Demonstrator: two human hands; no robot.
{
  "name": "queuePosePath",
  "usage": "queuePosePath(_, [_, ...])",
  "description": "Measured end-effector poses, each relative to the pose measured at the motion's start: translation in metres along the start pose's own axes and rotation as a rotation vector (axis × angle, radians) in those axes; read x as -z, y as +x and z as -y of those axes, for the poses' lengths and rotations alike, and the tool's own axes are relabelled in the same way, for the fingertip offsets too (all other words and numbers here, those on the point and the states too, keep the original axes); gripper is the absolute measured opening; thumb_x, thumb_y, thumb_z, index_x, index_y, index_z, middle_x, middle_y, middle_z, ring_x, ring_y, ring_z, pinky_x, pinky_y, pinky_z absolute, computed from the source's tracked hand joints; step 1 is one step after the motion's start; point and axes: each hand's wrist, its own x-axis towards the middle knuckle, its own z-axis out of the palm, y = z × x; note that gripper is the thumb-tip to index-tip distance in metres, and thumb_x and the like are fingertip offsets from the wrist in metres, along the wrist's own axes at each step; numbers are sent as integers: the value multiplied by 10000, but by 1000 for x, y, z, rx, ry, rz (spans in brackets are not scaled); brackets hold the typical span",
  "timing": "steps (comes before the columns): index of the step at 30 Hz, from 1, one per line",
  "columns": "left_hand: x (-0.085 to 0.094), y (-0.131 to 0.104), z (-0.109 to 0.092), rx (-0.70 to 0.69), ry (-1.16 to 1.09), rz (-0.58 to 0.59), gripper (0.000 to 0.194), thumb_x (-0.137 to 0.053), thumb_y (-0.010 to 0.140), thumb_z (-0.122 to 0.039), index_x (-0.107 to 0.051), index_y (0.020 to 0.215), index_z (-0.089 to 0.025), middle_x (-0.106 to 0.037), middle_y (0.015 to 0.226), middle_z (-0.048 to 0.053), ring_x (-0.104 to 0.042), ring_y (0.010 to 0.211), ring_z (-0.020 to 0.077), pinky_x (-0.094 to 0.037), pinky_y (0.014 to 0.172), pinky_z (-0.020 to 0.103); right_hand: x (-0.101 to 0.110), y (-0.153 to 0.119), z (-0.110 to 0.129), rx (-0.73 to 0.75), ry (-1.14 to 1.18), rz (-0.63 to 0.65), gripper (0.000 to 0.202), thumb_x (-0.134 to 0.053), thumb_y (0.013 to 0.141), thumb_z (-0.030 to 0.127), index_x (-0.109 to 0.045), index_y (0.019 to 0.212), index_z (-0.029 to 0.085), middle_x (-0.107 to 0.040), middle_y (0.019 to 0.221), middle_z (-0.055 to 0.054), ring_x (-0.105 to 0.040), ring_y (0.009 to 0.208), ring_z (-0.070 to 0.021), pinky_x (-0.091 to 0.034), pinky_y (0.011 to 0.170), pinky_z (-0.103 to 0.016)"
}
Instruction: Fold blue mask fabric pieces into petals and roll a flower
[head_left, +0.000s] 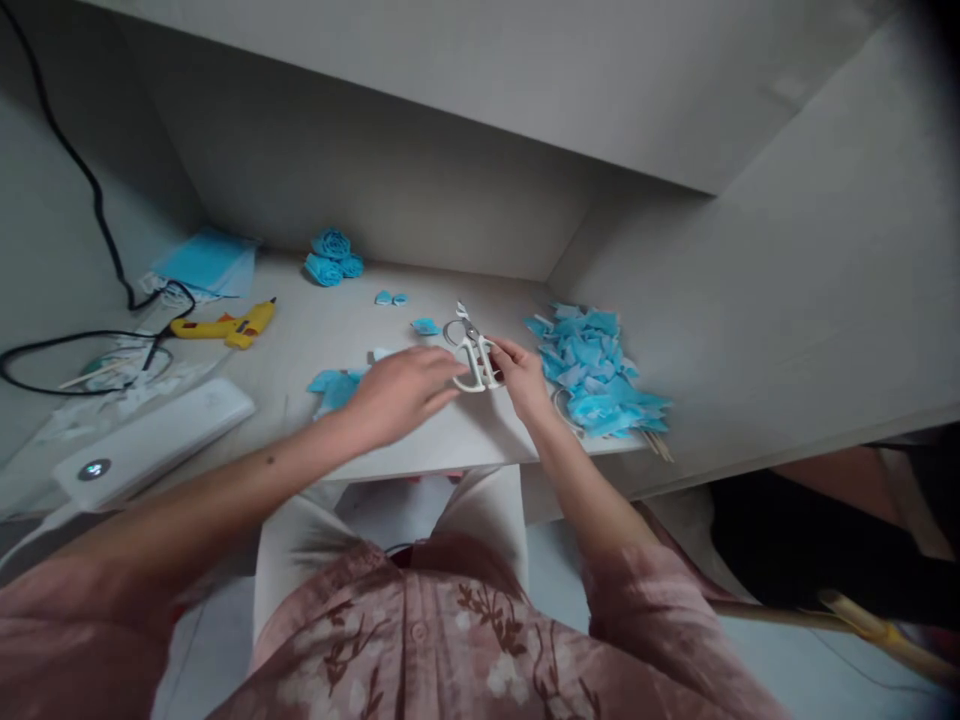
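A pair of white-handled scissors point(474, 352) is held at its handles by my right hand point(523, 378), whose thumb and fingers close around the right-hand loop. The blades point away from me, and a small pale scrap shows at their tips. My left hand point(405, 392) reaches in from the left with fingers stretched out beside the other loop; whether it touches is unclear. Just beyond lie a small blue fabric piece point(426, 327) and two tiny blue bits point(391, 299). A blue cloth piece point(334, 388) sits partly hidden behind my left hand.
Rolled blue flowers point(330, 262) stand at the back. A heap of blue pieces point(592, 365) lies right, with thin sticks point(660, 446) under it. On the left are blue face masks point(206, 262), a yellow glue gun point(232, 326), a white device point(161, 440) and a black cable point(96, 200).
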Motion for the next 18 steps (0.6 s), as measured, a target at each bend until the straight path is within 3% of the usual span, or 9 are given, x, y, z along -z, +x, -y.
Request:
queuePosePath(4, [-28,4,-18,-91,243,151,280,-604,966,-306,-701,1217,-229,-752,1043,117,-661,896,284,-458,773,362,-11,-30,19,99,36,-80,430,-647,817,450,-746,1131,173,-633,702,13,-491,576,-109,-392,540,-248])
queuePosePath(8, [-36,2,-11,-70,184,117,274,-588,991,-413,-705,1190,-266,-704,820,82,-583,705,244,-390,712,350,-7,-41,19,178,-85,-49,358,-620,865,416,-765,1108,197,-572,655,17,-423,552,-122,-377,543,-270])
queuePosePath(11, [-32,-8,-8,-87,74,116,275,-546,1009,-446,-730,1132,-284,-697,802,75,-582,717,245,-395,746,363,8,-42,17,236,-201,30,365,-614,871,412,-784,1113,198,-630,704,0,-466,594,-138,-409,600,-281])
queuePosePath(15, [-23,-20,-2,-141,82,205,277,-520,1022,-398,-725,1169,-283,-728,873,78,-631,831,253,-412,807,360,31,-38,18,296,-326,85,357,-626,865,415,-813,1078,198,-683,760,-18,-519,671,-155,-407,646,-277])
queuePosePath(18, [-18,-13,10,-138,77,255,286,-567,1000,-355,-711,1235,-279,-763,1012,89,-664,923,265,-427,865,363,35,-26,13,297,-352,98,371,-620,861,412,-817,1083,189,-677,753,-16,-497,645,-144,-392,628,-269])
